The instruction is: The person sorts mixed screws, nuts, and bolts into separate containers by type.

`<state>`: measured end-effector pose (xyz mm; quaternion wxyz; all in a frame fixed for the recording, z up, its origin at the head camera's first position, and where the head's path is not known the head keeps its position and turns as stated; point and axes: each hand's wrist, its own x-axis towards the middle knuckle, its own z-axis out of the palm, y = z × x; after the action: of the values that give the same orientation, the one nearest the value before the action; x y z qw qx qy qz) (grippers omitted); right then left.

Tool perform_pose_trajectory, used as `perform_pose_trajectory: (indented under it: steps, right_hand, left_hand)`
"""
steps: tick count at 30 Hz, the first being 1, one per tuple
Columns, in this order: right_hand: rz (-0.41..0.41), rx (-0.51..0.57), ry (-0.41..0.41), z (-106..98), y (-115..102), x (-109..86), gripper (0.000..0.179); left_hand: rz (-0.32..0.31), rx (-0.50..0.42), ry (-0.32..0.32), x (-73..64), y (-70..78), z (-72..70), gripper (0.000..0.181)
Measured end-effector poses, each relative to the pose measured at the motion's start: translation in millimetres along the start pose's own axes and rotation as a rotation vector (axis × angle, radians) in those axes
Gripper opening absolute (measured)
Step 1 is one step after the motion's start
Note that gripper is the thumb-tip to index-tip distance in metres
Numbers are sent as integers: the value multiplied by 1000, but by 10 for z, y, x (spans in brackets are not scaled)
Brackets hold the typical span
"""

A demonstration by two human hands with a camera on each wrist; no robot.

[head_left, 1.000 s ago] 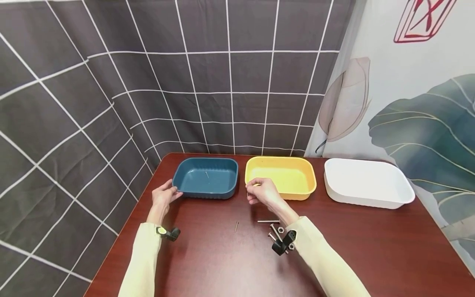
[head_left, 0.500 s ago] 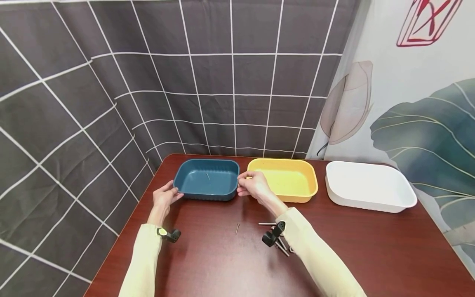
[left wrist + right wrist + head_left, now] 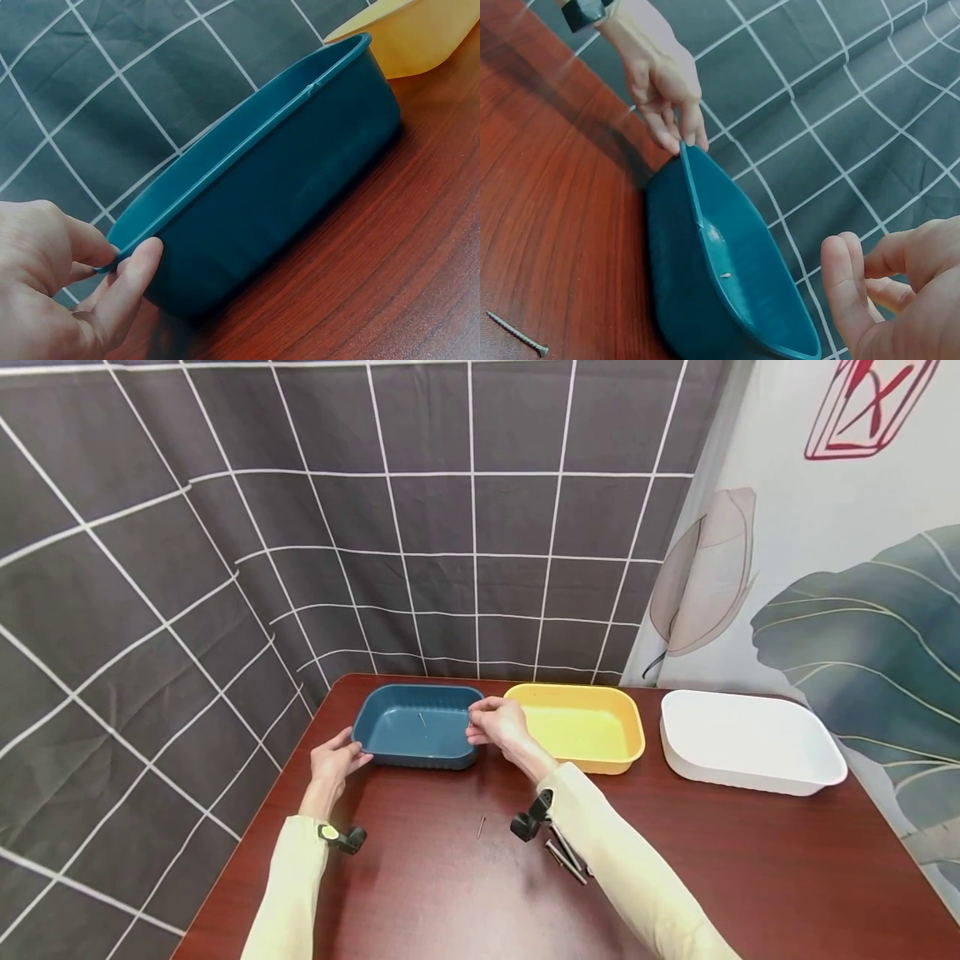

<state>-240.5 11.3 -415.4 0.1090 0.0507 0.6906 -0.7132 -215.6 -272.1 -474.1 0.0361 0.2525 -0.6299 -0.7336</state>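
Note:
My left hand pinches the near-left rim of a dark blue plastic bin, thumb outside and fingers over the edge. A thin screw lies inside that bin. Over the bin's right end is my right hand, thumb and fingertips together on a small thin screw that barely shows in the head view; in the right wrist view the fingers hide it. Another screw lies on the table in front of the bin. Several bolts lie partly under my right forearm.
A yellow bin stands just right of the blue one, and a white bin stands farther right. All three line the back of the brown wooden table. A dark gridded cloth hangs behind them.
My right hand has moved left from the front of the yellow bin to the blue bin's right end. My left hand stays on the blue rim.

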Motion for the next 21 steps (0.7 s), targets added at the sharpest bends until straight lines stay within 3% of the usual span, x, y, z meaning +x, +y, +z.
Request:
perform_pose_trajectory:
  steps: [6,13,21]
  right_hand:
    - [7,-5,13,73,-7,64,28]
    - [-73,37,17,97,-25,39,23]
    - [-50,-10,19,18,2,-21,19]
  left_hand:
    - [-1,-13,4,6,-23,-1,56]
    - [-6,20,-3,20,-30,5,57]
    - [5,26,3,19,-21,-9,57]
